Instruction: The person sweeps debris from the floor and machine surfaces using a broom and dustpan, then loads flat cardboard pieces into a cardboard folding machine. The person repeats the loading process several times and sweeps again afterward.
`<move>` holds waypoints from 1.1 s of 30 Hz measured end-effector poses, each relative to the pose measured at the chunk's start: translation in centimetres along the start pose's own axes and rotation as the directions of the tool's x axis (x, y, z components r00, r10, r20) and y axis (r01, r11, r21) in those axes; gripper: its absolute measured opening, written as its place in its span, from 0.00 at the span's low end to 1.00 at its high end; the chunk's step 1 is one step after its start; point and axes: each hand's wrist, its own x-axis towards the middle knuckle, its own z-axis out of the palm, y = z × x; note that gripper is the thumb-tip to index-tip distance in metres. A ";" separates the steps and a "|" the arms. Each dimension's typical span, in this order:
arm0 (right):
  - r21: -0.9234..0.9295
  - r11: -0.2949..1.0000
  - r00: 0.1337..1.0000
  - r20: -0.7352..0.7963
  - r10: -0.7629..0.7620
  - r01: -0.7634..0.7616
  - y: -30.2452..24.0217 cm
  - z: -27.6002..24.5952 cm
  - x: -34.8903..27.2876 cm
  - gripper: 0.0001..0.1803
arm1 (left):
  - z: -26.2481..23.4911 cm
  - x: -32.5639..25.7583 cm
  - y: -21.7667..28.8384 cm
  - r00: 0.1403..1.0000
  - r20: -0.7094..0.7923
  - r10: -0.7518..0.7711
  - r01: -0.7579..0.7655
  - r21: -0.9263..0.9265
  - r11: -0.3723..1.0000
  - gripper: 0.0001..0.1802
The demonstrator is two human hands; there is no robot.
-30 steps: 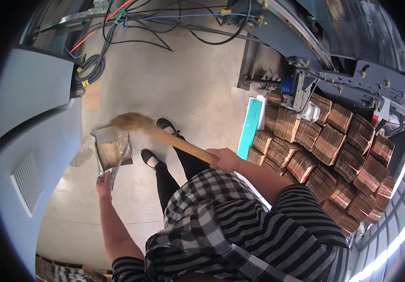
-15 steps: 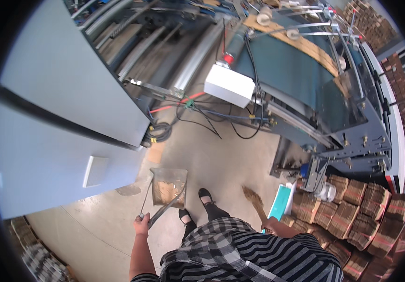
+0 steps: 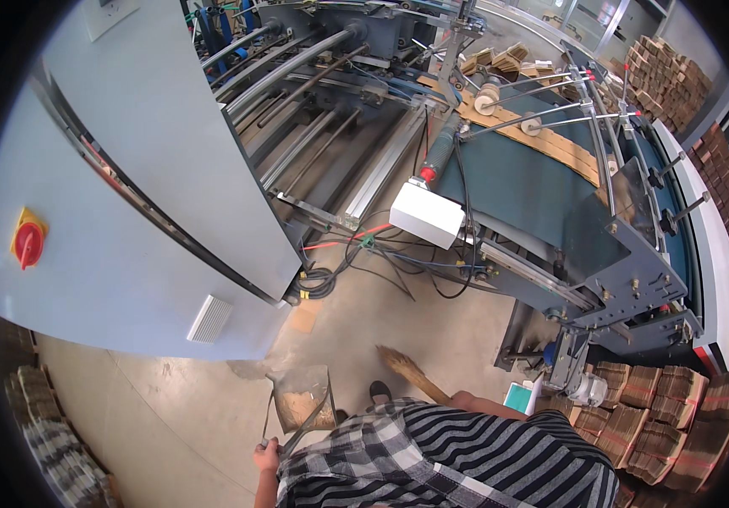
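My fingers (image 3: 268, 455) clench the wire handle of the dustpan (image 3: 303, 405), which sits on the concrete floor (image 3: 170, 423) by my shoe, brown sweepings in it. Within the last second the pan has shifted from out ahead to close by my feet, and the broom (image 3: 411, 371) has drawn back beside me: the sweeping looks paused. My right hand is hidden behind my striped shirt (image 3: 466, 457); its grip I cannot tell.
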 end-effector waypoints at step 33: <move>0.516 0.647 0.828 -0.356 -0.434 0.561 -19.0 -11.5 -9.8 0.13 | 3.3 13.8 4.5 0.919 0.169 0.357 -0.374 0.077 0.924 0.19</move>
